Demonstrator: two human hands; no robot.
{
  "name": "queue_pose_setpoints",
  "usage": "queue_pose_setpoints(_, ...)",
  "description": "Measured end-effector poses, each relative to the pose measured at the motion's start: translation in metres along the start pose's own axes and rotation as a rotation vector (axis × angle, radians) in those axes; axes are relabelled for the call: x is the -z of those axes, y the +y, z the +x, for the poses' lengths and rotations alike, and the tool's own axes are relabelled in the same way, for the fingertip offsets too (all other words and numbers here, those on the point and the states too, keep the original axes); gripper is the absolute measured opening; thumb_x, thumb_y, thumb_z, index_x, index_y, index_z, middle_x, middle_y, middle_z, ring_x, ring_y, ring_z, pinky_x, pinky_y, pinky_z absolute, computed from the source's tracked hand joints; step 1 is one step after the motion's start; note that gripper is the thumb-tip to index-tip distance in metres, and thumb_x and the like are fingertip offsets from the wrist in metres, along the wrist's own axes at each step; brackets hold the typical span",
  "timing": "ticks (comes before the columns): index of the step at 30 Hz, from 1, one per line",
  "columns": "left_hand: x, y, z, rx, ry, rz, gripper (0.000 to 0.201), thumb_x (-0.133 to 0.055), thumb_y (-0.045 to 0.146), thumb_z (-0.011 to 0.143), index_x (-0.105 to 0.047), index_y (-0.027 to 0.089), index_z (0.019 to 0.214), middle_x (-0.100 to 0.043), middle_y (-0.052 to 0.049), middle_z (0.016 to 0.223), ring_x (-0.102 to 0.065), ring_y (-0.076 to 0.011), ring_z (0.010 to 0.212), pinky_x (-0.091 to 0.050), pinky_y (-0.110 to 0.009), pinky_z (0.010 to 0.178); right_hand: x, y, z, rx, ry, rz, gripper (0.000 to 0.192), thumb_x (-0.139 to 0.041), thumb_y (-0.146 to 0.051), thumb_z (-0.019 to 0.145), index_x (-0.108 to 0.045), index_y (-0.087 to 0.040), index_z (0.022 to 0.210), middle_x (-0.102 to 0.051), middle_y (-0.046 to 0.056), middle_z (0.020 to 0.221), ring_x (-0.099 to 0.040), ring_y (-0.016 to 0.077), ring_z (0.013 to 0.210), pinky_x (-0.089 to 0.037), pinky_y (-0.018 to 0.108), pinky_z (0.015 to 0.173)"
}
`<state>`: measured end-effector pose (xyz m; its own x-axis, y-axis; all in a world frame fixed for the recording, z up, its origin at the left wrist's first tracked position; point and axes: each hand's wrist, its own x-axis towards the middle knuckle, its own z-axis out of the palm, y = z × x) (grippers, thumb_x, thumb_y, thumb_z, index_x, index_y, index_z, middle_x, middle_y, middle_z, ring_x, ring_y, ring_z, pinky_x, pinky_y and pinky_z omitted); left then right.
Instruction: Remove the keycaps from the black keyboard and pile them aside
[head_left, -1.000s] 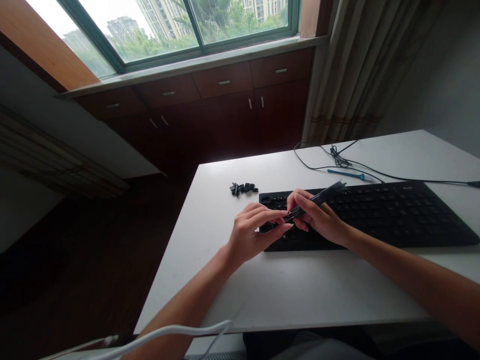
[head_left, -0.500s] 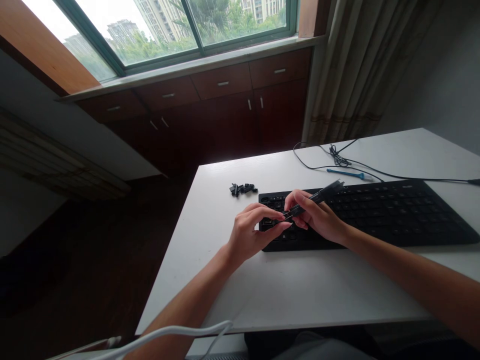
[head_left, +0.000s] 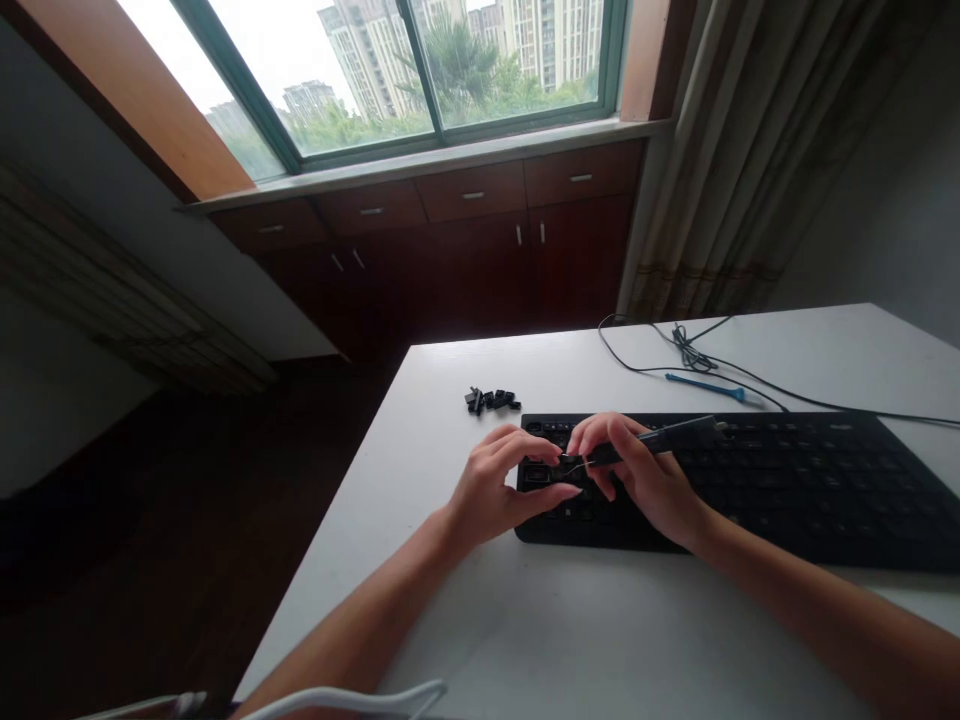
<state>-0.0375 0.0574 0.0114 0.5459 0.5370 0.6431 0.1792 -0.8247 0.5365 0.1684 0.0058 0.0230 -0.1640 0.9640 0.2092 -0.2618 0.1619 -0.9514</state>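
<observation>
A black keyboard [head_left: 795, 490] lies on the white table, with some keys gone from its left end. My right hand [head_left: 649, 475] is closed around a dark keycap puller [head_left: 682, 434], whose thin wire tip points left over the left-end keys. Just beside that tip is my left hand [head_left: 495, 485], its index finger and thumb apart on either side of the wire, resting at the keyboard's left end. I see nothing held between them. Part of the keys and the puller's grip are hidden by my fingers. Loose black keycaps [head_left: 491, 401] form a small pile behind the keyboard's left corner.
Behind the keyboard lie a blue brush-like stick [head_left: 705, 386] and a coiled black cable [head_left: 694, 350]. The white table [head_left: 420, 440] ends at a left edge above the dark floor. A white cable [head_left: 352, 697] crosses the bottom near my left forearm.
The view has shifted, so table and keyboard appear lower. My left finger and thumb have spread away from the puller's tip. The puller is now held at a flatter angle.
</observation>
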Motion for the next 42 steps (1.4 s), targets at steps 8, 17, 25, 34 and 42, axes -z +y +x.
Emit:
queue_pose_setpoints(8, 0.031, -0.028, 0.001, -0.053, -0.421, 0.193, 0.123, -0.083, 0.074, 0.053, -0.032, 0.021, 0.152, -0.046, -0.019, 0.149, -0.041, -0.0413, 0.138, -0.034, -0.060, 0.116, -0.004, -0.001, 0.000, 0.046, 0.168, 0.028, 0.041, -0.049, -0.047, 0.102, -0.059, -0.019, 0.074, -0.069, 0.005, 0.082, -0.057, 0.0130, 0.061, -0.045, 0.022, 0.048)
queue_pose_setpoints(17, 0.031, -0.030, -0.002, 0.053, -0.594, 0.256, 0.136, -0.080, 0.076, 0.058, -0.008, 0.020, 0.160, -0.016, -0.022, 0.164, -0.021, -0.0480, 0.149, -0.022, -0.067, 0.120, -0.025, 0.002, -0.007, -0.015, 0.459, 0.126, 0.044, -0.053, -0.045, 0.098, -0.048, -0.019, 0.062, -0.058, -0.001, 0.059, -0.046, 0.0090, 0.045, -0.034, 0.020, 0.041)
queue_pose_setpoints(25, 0.029, -0.028, 0.000, 0.049, -0.554, 0.254, 0.134, -0.079, 0.077, 0.056, -0.013, 0.020, 0.158, -0.031, -0.021, 0.155, -0.036, -0.0458, 0.139, -0.036, -0.063, 0.115, -0.031, 0.006, -0.023, 0.085, 0.163, -0.034, 0.050, -0.047, -0.047, 0.102, -0.053, -0.018, 0.062, -0.055, 0.000, 0.058, -0.044, 0.0090, 0.049, -0.035, 0.022, 0.047)
queue_pose_setpoints(34, 0.022, -0.026, 0.000, 0.027, -0.480, 0.258, 0.128, -0.081, 0.075, 0.047, -0.028, 0.018, 0.148, -0.041, -0.020, 0.143, -0.041, -0.0438, 0.131, -0.040, -0.061, 0.112, -0.026, 0.007, -0.017, 0.006, 0.209, -0.069, 0.049, -0.047, -0.050, 0.101, -0.050, -0.018, 0.064, -0.050, -0.003, 0.056, -0.045, 0.0072, 0.043, -0.031, 0.019, 0.040)
queue_pose_setpoints(42, 0.015, -0.007, -0.002, 0.012, -0.445, 0.227, 0.115, -0.078, 0.065, 0.067, -0.020, 0.020, 0.155, -0.032, -0.020, 0.157, -0.033, -0.0417, 0.143, -0.032, -0.060, 0.119, -0.009, 0.002, -0.003, -0.081, 0.238, -0.116, 0.052, -0.052, -0.051, 0.098, -0.053, -0.017, 0.058, -0.055, -0.002, 0.053, -0.047, 0.0074, 0.033, -0.030, 0.017, 0.030)
